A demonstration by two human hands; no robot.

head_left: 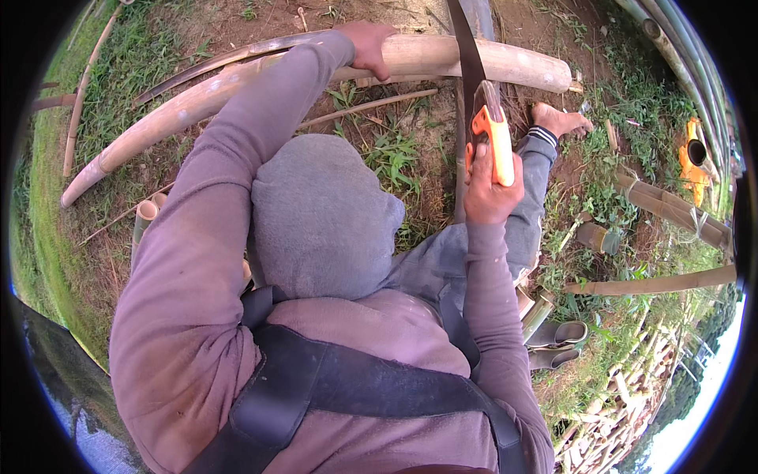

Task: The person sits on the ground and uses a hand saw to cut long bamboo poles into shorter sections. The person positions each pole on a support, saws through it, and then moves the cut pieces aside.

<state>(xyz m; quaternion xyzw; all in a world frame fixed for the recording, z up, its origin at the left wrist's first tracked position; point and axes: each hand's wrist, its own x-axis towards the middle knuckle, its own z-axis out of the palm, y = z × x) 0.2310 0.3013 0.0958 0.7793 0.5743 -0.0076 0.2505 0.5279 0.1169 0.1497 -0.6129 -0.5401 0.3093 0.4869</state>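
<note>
A thick, pale bamboo pole [513,65] lies crosswise in front of me and curves down toward the left. Over its far side my left hand [367,49] is clasped, thumb toward me. My right hand [493,189] grips the orange handle of a handsaw [471,67]. The dark blade points away from me and crosses the pole to the right of my left hand; whether its teeth are in the bamboo I cannot tell. Beneath the pole runs a narrow, greyish length [460,158], pointing away from me.
My bare foot [559,118] rests near the pole's right end. Dark boots [557,336] stand at the right, by a heap of cut bamboo pieces [624,403]. Long poles [683,59] lie at the far right, near an orange object [693,178]. Short bamboo tubes [145,212] stand at the left.
</note>
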